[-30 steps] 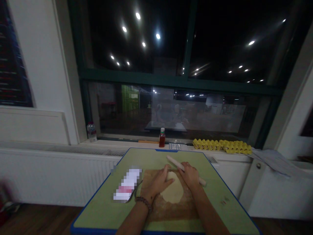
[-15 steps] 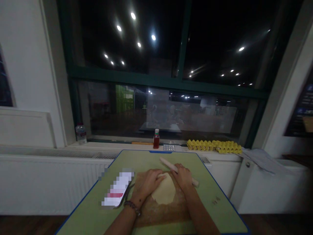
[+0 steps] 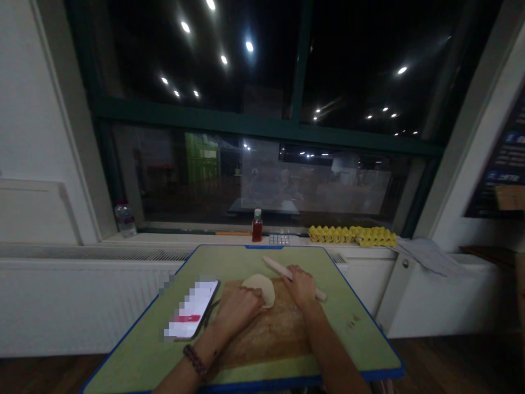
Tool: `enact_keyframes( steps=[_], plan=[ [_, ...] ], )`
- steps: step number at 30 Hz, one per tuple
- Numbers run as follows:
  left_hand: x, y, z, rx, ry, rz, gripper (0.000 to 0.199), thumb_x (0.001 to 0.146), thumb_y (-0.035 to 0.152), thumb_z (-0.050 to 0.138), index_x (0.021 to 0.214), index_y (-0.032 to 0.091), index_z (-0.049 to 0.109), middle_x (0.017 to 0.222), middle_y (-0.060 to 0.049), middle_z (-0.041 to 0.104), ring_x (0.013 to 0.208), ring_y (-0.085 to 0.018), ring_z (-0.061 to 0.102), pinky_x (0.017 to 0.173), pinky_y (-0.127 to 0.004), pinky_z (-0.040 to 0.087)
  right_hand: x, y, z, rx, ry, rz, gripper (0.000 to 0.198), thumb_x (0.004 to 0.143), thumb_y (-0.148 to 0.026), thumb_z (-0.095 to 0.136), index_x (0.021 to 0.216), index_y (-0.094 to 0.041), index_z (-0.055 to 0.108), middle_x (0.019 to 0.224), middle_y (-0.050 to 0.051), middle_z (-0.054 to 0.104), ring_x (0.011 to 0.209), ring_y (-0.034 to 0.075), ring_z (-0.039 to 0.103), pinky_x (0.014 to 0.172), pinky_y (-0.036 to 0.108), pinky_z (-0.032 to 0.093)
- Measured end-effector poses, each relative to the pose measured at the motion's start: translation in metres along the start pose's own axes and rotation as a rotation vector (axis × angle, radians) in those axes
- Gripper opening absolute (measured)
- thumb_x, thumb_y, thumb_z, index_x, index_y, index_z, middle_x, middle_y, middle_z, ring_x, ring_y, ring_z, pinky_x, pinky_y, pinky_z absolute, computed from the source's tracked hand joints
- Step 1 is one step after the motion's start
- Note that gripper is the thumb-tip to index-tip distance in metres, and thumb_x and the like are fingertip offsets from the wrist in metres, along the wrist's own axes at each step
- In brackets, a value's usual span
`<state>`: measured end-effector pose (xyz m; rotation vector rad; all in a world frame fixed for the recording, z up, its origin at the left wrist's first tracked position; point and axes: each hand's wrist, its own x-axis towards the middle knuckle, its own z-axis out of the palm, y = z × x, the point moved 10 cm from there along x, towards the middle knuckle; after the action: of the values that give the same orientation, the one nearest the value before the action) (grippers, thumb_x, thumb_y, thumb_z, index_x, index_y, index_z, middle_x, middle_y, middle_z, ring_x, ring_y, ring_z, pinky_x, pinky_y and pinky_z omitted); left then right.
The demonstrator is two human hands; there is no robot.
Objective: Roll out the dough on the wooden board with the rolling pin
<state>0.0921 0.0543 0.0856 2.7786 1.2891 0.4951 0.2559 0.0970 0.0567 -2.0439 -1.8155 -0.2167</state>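
Note:
A pale round sheet of dough (image 3: 259, 283) lies over the far left part of the brown wooden board (image 3: 273, 339). My left hand (image 3: 241, 304) has its fingers closed at the near edge of the dough and covers part of it. To the right, my right hand (image 3: 301, 283) is wrapped round a wooden rolling pin (image 3: 275, 266), which lies slantwise past the board's far right corner. Both ends of the pin stick out from the hand.
A phone (image 3: 192, 309) lies left of the board on the green table (image 3: 229, 260). On the sill behind are a red sauce bottle (image 3: 257, 229), yellow egg trays (image 3: 353, 236) and a water bottle (image 3: 125, 219). White radiators (image 3: 82, 301) flank the table.
My left hand has closed on the dough's near edge, and the sheet now lies farther forward and left, baring more board. My right hand stays on the rolling pin. The view has shifted slightly.

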Motion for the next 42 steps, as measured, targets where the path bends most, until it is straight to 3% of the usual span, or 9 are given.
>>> enact_keyframes(
  steps=[5,15,20,25,28,33,37,40,42],
  plan=[
    [-0.02,0.001,0.022,0.031,-0.101,0.038,0.023,0.092,0.031,0.053,0.085,0.022,0.073,0.096,-0.007,0.072,0.092,-0.025,0.066,0.08,-0.034,0.046,0.0,0.0,0.0,0.006,0.006,-0.002,0.021,0.092,-0.035,0.054,0.107,-0.023,0.061,0.099,0.005,0.07,0.088,0.019,0.067,0.076,0.026,0.043],
    [-0.033,0.001,0.026,-0.056,-0.02,0.065,0.029,0.097,0.035,0.045,0.097,0.027,0.073,0.101,-0.003,0.07,0.096,-0.023,0.063,0.082,-0.033,0.045,-0.001,-0.006,-0.002,0.049,0.011,-0.047,0.022,0.093,-0.037,0.055,0.107,-0.024,0.063,0.098,0.005,0.07,0.09,0.019,0.066,0.078,0.027,0.043],
    [-0.041,-0.008,0.005,-0.204,0.093,0.096,0.023,0.096,0.032,0.049,0.095,0.028,0.071,0.102,0.0,0.069,0.1,-0.02,0.059,0.09,-0.031,0.041,-0.006,-0.021,-0.011,0.095,0.005,-0.149,0.023,0.094,-0.039,0.053,0.108,-0.026,0.065,0.104,0.003,0.069,0.096,0.018,0.064,0.085,0.025,0.043],
    [-0.049,-0.037,-0.038,-0.042,0.377,-0.046,0.024,0.094,0.03,0.048,0.11,0.026,0.066,0.109,-0.005,0.064,0.103,-0.025,0.053,0.088,-0.039,0.04,-0.027,-0.061,-0.01,0.195,-0.092,-0.431,0.025,0.093,-0.04,0.055,0.112,-0.027,0.066,0.113,0.002,0.068,0.104,0.018,0.061,0.091,0.026,0.043],
    [-0.044,-0.045,-0.048,0.04,0.459,-0.112,0.028,0.095,0.031,0.045,0.117,0.025,0.062,0.12,-0.007,0.06,0.109,-0.027,0.05,0.092,-0.042,0.04,-0.041,-0.079,-0.001,0.19,-0.165,-0.532,0.03,0.092,-0.039,0.056,0.118,-0.027,0.064,0.126,0.004,0.063,0.116,0.02,0.057,0.098,0.03,0.043],
    [-0.018,-0.046,-0.018,0.129,0.341,-0.156,0.033,0.097,0.032,0.042,0.121,0.021,0.061,0.139,-0.01,0.051,0.124,-0.028,0.046,0.103,-0.045,0.038,-0.057,-0.089,0.006,0.169,-0.212,-0.577,0.038,0.093,-0.039,0.055,0.128,-0.026,0.06,0.137,0.007,0.056,0.123,0.025,0.052,0.103,0.038,0.042],
    [-0.006,-0.055,0.006,0.187,0.204,-0.254,0.037,0.098,0.036,0.04,0.125,0.02,0.06,0.139,-0.01,0.053,0.128,-0.028,0.045,0.105,-0.044,0.036,-0.063,-0.086,-0.003,0.326,-0.177,-0.585,0.037,0.097,-0.04,0.047,0.129,-0.029,0.06,0.14,0.004,0.054,0.128,0.021,0.047,0.11,0.037,0.035],
    [-0.003,-0.064,0.005,0.19,0.189,-0.319,0.04,0.1,0.038,0.036,0.125,0.018,0.061,0.134,-0.013,0.058,0.126,-0.029,0.048,0.102,-0.045,0.038,-0.056,-0.078,-0.004,0.494,-0.18,-0.503,0.043,0.101,-0.042,0.032,0.122,-0.026,0.065,0.143,0.004,0.051,0.132,0.018,0.043,0.113,0.036,0.029],
    [0.003,-0.067,0.001,0.193,0.193,-0.334,0.042,0.099,0.04,0.036,0.124,0.017,0.061,0.134,-0.015,0.057,0.126,-0.03,0.048,0.103,-0.048,0.036,-0.044,-0.071,0.001,0.492,-0.199,-0.387,0.048,0.102,-0.041,0.025,0.127,-0.024,0.062,0.144,0.004,0.049,0.132,0.015,0.043,0.112,0.033,0.031]
  ],
)
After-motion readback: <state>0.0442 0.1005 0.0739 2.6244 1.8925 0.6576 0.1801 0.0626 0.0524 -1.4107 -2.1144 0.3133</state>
